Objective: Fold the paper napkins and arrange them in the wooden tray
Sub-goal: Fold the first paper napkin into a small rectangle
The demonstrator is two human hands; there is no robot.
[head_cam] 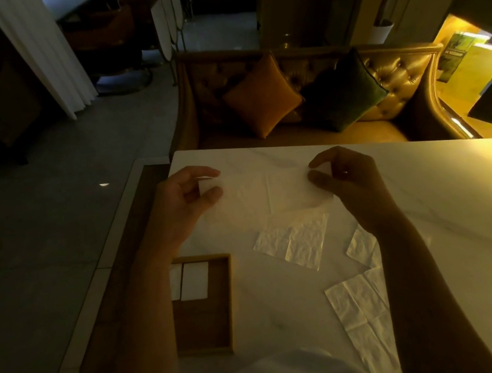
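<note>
I hold a white paper napkin [265, 192] spread out above the white table. My left hand [185, 196] pinches its left corner between thumb and fingers, and my right hand [342, 174] pinches its right corner. The wooden tray [230, 305] lies at the table's near left, partly behind my left forearm. Two folded napkins [193, 281] lie side by side in its far end. Three unfolded napkins lie on the table: one in the middle [295, 241], one by my right forearm [362, 248], one at the near right [359, 310].
The white marble table [438, 198] extends to the right. Behind it stands a tufted gold sofa [388, 82] with an orange cushion [261, 96] and a dark green cushion [345, 91]. The floor [46, 220] drops away left of the table edge.
</note>
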